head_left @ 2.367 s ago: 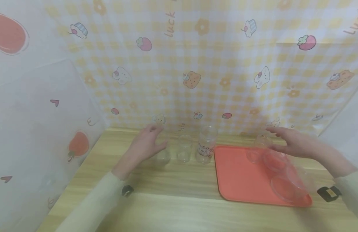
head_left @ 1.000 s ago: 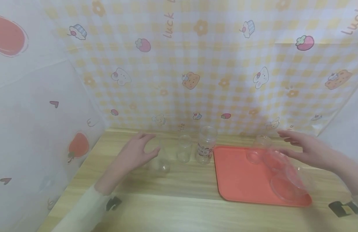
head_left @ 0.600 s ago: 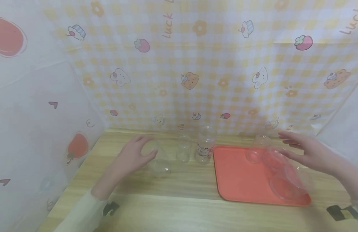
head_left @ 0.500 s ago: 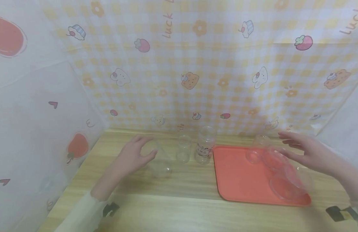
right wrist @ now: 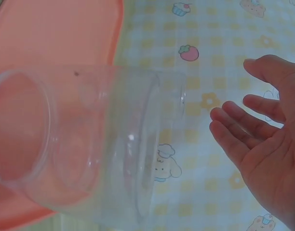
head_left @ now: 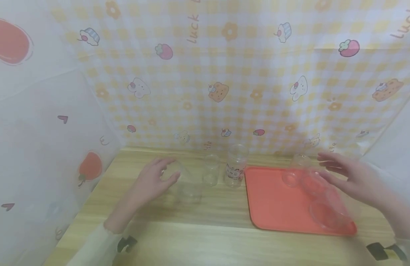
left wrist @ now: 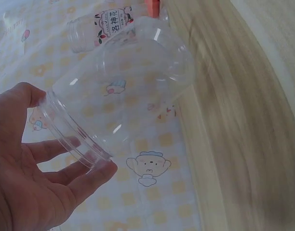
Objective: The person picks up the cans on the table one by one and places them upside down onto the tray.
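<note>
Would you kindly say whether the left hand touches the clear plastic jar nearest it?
Touching: the left wrist view shows the left hand gripping the clear jar around its rim.

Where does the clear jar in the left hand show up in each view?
Head: the clear jar is faint, left of centre, low, beside the left hand.
Left wrist: upper middle, large, tilted.
Right wrist: not in it; another clear container shows at left.
Shared landmark: the yellow-checked cloth, in all three.
</note>
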Tool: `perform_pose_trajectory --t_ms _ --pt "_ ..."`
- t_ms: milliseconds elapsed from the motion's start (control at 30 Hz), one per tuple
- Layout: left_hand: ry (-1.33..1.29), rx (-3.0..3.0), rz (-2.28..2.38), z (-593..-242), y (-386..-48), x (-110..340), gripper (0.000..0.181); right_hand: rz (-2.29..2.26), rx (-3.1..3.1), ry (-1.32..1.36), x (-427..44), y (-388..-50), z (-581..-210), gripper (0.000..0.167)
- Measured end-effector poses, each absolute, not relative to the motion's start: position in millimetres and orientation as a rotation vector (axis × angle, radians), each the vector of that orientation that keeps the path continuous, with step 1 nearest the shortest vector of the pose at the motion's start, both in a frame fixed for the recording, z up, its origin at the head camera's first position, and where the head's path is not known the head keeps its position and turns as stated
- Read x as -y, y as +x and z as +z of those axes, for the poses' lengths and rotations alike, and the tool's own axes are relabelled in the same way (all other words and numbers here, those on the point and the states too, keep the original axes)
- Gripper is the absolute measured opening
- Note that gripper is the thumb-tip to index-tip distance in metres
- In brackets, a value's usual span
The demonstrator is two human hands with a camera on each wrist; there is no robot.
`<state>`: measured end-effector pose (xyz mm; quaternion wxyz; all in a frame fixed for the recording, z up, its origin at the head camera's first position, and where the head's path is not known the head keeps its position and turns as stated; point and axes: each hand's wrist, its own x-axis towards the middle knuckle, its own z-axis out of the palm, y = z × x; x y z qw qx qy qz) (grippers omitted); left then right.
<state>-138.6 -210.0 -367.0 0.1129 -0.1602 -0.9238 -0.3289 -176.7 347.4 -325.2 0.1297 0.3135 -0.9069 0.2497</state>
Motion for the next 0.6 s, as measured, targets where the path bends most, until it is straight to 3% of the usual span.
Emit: perform_pose_trajectory --t_ms 600 --pt "-0.403 2.678 -1.187 -376 -136 204 0.053 0.983 2.597 0.89 -329 -167 -329 0.061"
